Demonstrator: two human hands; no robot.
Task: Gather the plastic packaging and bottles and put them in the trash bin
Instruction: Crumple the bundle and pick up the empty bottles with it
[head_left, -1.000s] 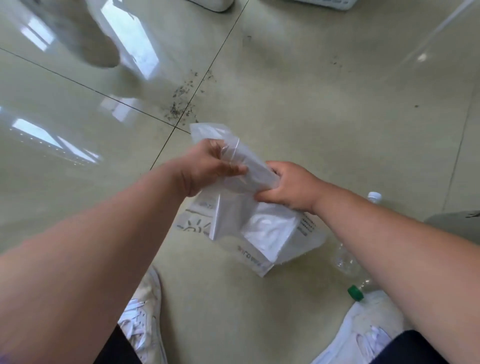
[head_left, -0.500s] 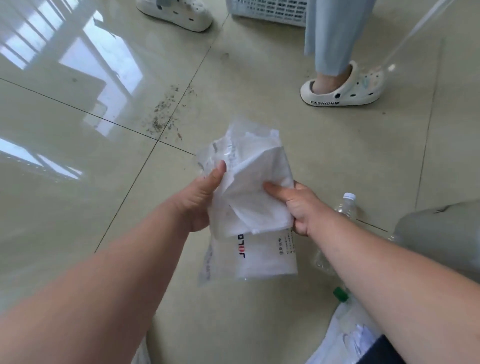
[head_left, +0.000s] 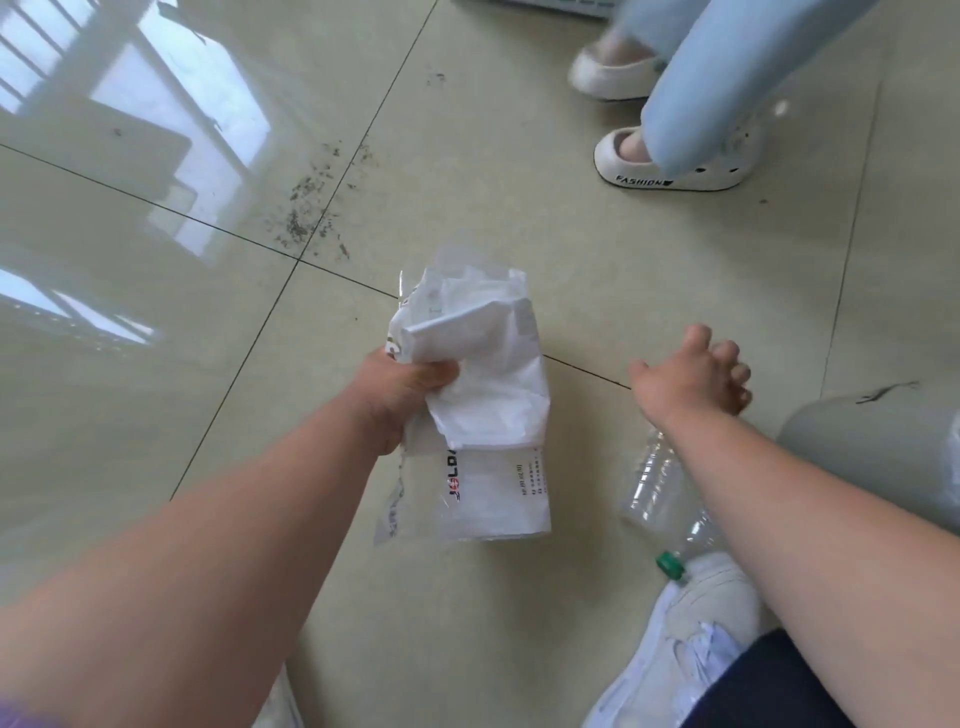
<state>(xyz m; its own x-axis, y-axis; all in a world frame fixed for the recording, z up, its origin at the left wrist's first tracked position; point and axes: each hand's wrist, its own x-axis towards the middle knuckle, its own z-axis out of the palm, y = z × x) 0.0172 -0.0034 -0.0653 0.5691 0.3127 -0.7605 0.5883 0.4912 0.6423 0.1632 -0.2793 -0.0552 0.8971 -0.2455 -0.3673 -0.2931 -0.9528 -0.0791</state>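
The crumpled plastic packaging (head_left: 483, 395) is gripped in the clenched left hand (head_left: 400, 389) and held above the tiled floor (head_left: 156, 312). The right hand (head_left: 691, 374) is held apart to its right, fingers spread, with nothing grasped. Two clear bottles (head_left: 657, 480) are seen lying on the floor just below the right wrist, one fitted with a green cap (head_left: 670, 564).
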